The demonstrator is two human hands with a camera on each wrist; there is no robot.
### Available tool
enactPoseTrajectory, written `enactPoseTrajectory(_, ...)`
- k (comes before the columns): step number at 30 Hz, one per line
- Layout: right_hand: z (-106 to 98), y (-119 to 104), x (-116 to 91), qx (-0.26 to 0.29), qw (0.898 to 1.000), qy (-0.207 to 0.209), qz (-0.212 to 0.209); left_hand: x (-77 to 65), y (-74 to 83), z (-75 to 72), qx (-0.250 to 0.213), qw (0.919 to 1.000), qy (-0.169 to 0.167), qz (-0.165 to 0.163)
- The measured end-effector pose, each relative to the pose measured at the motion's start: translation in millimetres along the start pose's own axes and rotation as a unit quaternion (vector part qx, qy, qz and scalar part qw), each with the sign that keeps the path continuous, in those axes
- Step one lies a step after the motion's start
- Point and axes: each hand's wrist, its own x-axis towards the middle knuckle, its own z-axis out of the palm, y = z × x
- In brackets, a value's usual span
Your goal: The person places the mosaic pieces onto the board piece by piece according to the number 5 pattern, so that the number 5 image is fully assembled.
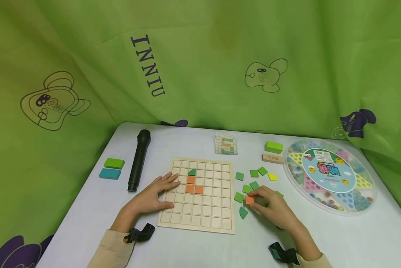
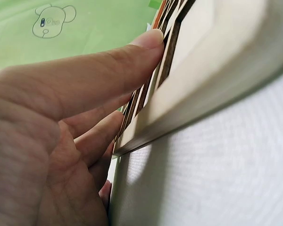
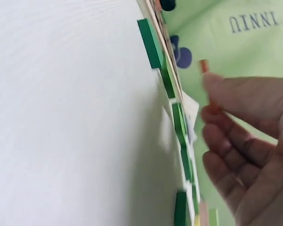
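My right hand (image 1: 270, 204) pinches an orange square tile (image 1: 249, 200) between thumb and fingers, right of the board; the right wrist view has this tile (image 3: 203, 66) raised off the table. Spread over the left edge of a wooden grid board (image 1: 200, 220), my left hand (image 1: 150, 195) rests with its fingers extended. Its thumb (image 2: 148, 40) lies on the board's rim in the left wrist view. On the grid sit one green quarter-round tile (image 1: 192, 172) and three orange square tiles (image 1: 190, 180). Several loose green tiles (image 1: 239, 197) lie around the right hand, partly hidden by it.
A pattern card (image 1: 226, 144) lies behind the board. At left are a black microphone (image 1: 139, 160) and two blocks, green (image 1: 114, 163) and blue (image 1: 110, 174). A green block (image 1: 273, 147), a wooden block (image 1: 272, 159) and a round marble game box (image 1: 329, 175) stand at right.
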Motion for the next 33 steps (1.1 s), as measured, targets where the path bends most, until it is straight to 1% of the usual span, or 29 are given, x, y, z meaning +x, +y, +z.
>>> enactPoseTrajectory(3, 4.8, -10.6, 10.3, 0.017, 1.0, -0.006, -0.002, -0.3, -0.5, 0.4, -0.001, 1.0, 0.0, -0.001)
enactPoseTrajectory(10, 26.2, -35.2, 39.6, 0.059, 0.997, -0.045, -0.009, 0.6, -1.9, 2.4, 0.002, 1.0, -0.003, 0.002)
enactPoseTrajectory(14, 39.9, -45.7, 55.3, 0.064, 0.996, -0.063, -0.005, 0.5, -2.9, 2.3, 0.006, 1.0, -0.002, 0.001)
enactPoseTrajectory(19, 54.4, -53.5, 71.8, 0.056, 0.995, -0.077, -0.014, 0.4, -2.6, 1.3, 0.002, 1.0, -0.002, -0.004)
enactPoseTrajectory(25, 66.4, -58.2, 81.3, 0.034, 0.996, -0.084, -0.017, 0.2, -1.1, 0.1, 0.002, 1.0, -0.004, -0.007)
enactPoseTrajectory(29, 70.1, -60.0, 83.6, 0.017, 0.996, -0.083, -0.012, -0.5, -0.2, -0.7, 0.0, 1.0, -0.002, -0.005)
enactPoseTrajectory(33, 71.0, -62.6, 84.0, 0.009, 0.995, -0.095, -0.005, -1.3, 0.0, -1.1, 0.0, 1.0, 0.0, -0.007)
